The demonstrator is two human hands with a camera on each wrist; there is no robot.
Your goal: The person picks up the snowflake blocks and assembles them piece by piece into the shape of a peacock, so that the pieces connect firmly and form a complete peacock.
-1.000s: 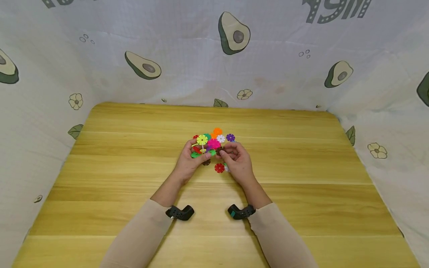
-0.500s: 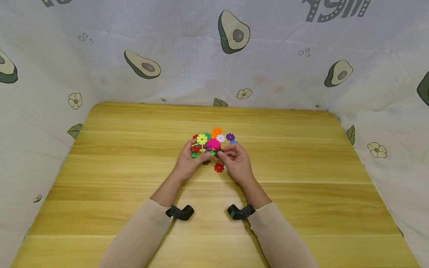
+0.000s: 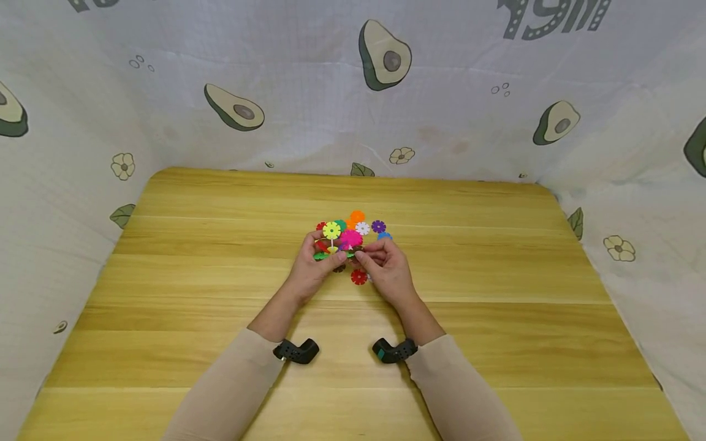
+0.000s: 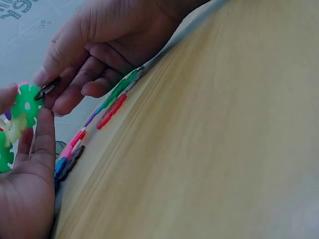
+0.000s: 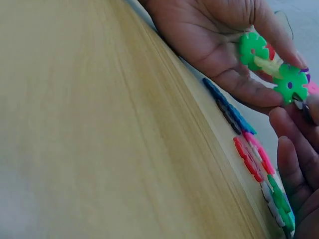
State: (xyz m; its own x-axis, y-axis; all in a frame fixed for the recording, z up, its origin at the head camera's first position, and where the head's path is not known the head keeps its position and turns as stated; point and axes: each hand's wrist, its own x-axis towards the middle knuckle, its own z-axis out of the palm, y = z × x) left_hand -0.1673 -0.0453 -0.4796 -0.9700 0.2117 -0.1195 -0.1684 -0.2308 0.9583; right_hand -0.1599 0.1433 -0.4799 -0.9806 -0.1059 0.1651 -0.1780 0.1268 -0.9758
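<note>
My left hand holds a cluster of joined snowflake discs, among them a yellow disc standing up and a green disc at the near side. Between the thumb and fingers of my right hand is a dark brown snowflake disc, pinched and seen nearly edge-on. Its edge meets the rim of the green disc; how deep it sits in a slot I cannot tell. Fingers cover part of the cluster in the head view.
Loose discs lie on the wooden table behind and below the hands: an orange disc, a purple disc, a blue disc and a red disc. A printed cloth hangs around the table's back and sides.
The right hand has shifted slightly left, bringing the brown disc against the green one. That disc has turned from facing the head camera to nearly edge-on. The left hand stays almost still.
</note>
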